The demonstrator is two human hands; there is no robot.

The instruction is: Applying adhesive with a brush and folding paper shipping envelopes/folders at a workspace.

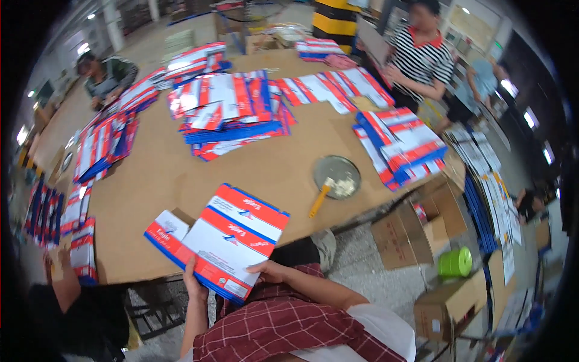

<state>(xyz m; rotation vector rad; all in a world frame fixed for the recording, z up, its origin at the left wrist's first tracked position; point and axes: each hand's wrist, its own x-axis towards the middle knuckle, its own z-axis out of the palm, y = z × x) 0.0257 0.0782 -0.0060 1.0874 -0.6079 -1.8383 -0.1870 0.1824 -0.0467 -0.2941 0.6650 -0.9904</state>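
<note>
A flat red, white and blue printed carton (232, 244) is tilted in front of me over the table's near edge, with a side flap sticking out to its left. My left hand (194, 282) grips its lower left edge, fingers mostly behind the board. At its lower right edge my right hand (270, 271) pinches it, thumb on top. To the right on the table lies a round dark plate (327, 166) with pale paste, and a brush with a yellow handle (319, 201) rests across its rim.
Stacks of flat cartons stand at the table's middle (241, 114), right (407, 142) and left (108, 145). Co-workers are at the far left (111, 78), far right (422, 57) and near left (66, 283). Open cardboard boxes (398, 238) and a green bucket (455, 262) sit on the floor, right.
</note>
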